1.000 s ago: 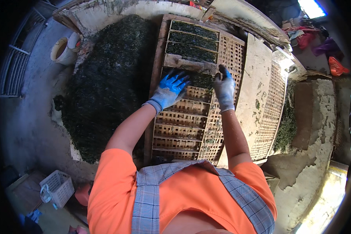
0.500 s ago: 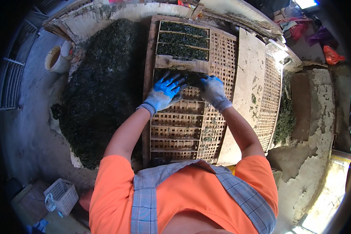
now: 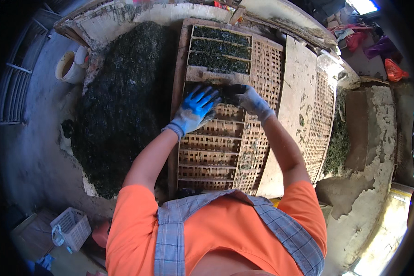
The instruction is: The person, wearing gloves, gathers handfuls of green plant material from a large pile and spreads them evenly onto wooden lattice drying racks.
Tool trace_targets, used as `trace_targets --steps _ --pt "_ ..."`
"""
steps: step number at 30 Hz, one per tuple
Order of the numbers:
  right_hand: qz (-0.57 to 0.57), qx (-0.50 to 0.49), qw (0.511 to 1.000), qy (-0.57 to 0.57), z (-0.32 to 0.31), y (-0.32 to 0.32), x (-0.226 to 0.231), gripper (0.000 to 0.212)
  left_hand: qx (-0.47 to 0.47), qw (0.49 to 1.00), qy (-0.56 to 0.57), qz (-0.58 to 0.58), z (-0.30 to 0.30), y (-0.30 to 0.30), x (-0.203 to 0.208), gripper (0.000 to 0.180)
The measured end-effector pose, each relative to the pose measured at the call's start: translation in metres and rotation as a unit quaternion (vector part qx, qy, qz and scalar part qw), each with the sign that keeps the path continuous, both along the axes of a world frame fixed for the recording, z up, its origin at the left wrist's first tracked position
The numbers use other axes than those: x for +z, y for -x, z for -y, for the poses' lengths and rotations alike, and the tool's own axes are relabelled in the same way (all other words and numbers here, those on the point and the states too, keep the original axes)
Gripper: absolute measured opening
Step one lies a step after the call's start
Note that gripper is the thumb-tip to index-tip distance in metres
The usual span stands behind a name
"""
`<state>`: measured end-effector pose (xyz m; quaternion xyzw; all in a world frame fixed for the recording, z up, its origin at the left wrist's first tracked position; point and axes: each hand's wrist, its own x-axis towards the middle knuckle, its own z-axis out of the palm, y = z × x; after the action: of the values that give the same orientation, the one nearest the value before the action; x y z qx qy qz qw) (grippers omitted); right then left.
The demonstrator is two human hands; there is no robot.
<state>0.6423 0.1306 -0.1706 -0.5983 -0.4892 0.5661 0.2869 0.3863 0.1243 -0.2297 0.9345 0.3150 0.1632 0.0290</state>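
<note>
Both my hands wear blue-and-grey work gloves and work over a wooden frame [image 3: 209,149] divided by thin slats, which lies on a woven slatted rack [image 3: 267,64]. My left hand [image 3: 197,109], fingers stretched out and apart, lies on a strip of dark green, wet-looking plant matter [image 3: 223,92] in one compartment. My right hand [image 3: 254,102] reaches in at the right end of that strip; its fingers are dark and merge with the plant matter. Just beyond is a pale wooden board [image 3: 216,76]. Past it, compartments hold packed green plant matter [image 3: 220,47]. Nearer compartments show the bare lattice.
A big dark green heap [image 3: 124,106] stands left of the rack. Beyond it is a pale bucket [image 3: 71,66]; a white plastic basket [image 3: 72,227] is at lower left. To the right lie a long plank [image 3: 295,87], another woven panel [image 3: 321,110] and more greenery [image 3: 338,133].
My right hand has turned and shifted slightly left and up, its fingers now pointing left over the strip. My left hand stays nearly in place, its fingers a little straighter.
</note>
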Motion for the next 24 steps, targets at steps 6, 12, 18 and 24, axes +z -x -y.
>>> trace_targets --steps 6,12,18,24 --pt "0.405 0.006 0.819 -0.407 -0.031 0.056 0.055 0.037 0.338 0.933 0.110 0.053 -0.001 0.007 0.006 0.051" --pt "0.577 0.176 0.757 -0.254 -0.035 0.058 0.025 0.039 0.332 0.909 0.029 0.251 0.002 0.012 -0.001 0.037" --pt "0.592 0.197 0.769 -0.140 0.003 0.078 0.015 0.029 0.321 0.901 0.022 0.292 -0.004 0.005 -0.012 0.029" --pt "0.477 0.125 0.849 -0.191 -0.006 0.081 0.033 0.021 0.321 0.901 -0.013 0.293 0.043 0.024 -0.005 0.036"
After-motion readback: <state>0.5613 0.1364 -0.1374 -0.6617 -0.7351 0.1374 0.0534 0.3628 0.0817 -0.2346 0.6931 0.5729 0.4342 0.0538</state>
